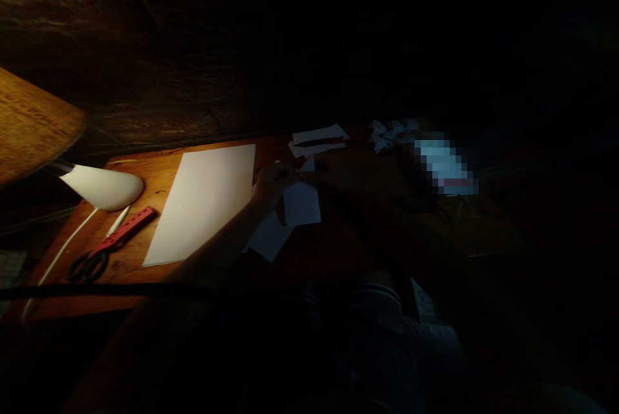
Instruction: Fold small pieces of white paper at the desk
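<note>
Over the middle of the wooden table, my left hand pinches the upper edge of a small white sheet of paper. My right hand, mostly lost in shadow, meets it at the same edge, fingertips closed on the paper near a raised pointed corner. Below the held sheet lies another white paper piece, partly covered by it. Left of my hands rests a large stack of white paper, lit by the lamp.
A lamp stands at the left, its cord trailing forward. Near it lie red-and-black scissors and a white pen. Behind my hands are paper pieces with a dark slender object; crumpled paper and a pixelated bright rectangle are farther right.
</note>
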### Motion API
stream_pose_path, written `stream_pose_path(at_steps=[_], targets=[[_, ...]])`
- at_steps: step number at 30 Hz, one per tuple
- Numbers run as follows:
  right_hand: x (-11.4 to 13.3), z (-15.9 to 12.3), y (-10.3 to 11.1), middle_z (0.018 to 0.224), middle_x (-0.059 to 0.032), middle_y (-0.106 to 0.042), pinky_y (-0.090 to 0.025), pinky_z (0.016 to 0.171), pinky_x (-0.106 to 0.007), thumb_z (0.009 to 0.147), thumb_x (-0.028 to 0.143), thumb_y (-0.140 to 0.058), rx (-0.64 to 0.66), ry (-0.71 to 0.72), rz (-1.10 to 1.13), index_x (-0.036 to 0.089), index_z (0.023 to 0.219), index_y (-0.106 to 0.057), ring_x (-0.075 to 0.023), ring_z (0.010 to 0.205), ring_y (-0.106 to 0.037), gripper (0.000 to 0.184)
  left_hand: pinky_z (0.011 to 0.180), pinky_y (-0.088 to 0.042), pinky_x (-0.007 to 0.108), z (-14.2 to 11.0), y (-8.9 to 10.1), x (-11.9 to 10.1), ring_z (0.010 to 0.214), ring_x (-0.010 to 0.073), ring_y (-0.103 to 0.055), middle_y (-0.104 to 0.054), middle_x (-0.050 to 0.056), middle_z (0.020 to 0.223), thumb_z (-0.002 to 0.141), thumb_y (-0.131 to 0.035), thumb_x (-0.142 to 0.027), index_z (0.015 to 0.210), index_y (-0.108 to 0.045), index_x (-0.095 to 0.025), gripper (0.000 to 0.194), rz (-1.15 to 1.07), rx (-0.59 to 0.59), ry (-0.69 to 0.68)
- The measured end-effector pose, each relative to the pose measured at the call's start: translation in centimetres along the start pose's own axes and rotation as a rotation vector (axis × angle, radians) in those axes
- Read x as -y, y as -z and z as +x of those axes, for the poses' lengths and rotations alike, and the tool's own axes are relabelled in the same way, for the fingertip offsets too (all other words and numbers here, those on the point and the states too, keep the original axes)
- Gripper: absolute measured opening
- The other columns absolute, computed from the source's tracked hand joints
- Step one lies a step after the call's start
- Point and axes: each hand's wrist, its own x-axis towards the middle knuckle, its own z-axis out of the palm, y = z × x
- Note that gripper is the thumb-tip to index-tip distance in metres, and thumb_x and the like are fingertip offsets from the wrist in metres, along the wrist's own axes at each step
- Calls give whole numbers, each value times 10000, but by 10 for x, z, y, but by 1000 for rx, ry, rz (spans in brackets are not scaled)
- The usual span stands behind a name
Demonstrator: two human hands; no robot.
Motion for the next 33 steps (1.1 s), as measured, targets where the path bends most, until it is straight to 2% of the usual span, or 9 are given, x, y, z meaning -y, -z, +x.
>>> stream_pose_path(at_steps=[5,9,13,18,24,33], targets=[[-4,0,1,739,-4,-697,-456,594,-246,664,403,-873,-62,29,37,178,766,-696,-133,670,-580,304,596,-364,243,1,-1,6,631,107,-465,-548,-20,639,743,-747,-239,594,-569,-179,240,56,-42,-14],[-6,0,3,758,0,-689,-457,609,-254,696,347,-816,-105,45,79,179,801,-704,-131,674,-576,227,609,-384,258,0,0,8,664,126,-495,-562,-9,676,741,-733,-274,637,-581,-189,203,63,-48,-16],[-7,0,2,764,-7,-698,-471,628,-263,684,352,-816,-98,23,67,179,795,-697,-148,709,-599,238,596,-363,258,0,2,7,646,122,-469,-525,-16,647,709,-727,-295,609,-546,-193,230,67,-42,-47],[-6,1,1,746,-20,-693,-465,615,-269,670,404,-822,-56,-14,-16,164,761,-689,-155,694,-606,290,581,-340,256,0,1,6,635,120,-478,-568,-5,670,684,-714,-325,617,-548,-194,221,64,-41,-21],[-8,3,2,707,-3,-648,-422,567,-261,681,356,-768,-190,3,-8,180,744,-656,-139,647,-552,217,578,-310,262,2,1,7,584,106,-421,-483,-35,586,686,-707,-353,588,-527,-201,255,120,-59,-28],[-12,5,7,687,-2,-604,-411,567,-275,689,300,-740,-234,10,21,190,739,-630,-137,633,-515,164,616,-406,269,1,0,8,628,121,-501,-574,-20,646,721,-699,-329,636,-546,-207,213,84,-33,-12]])
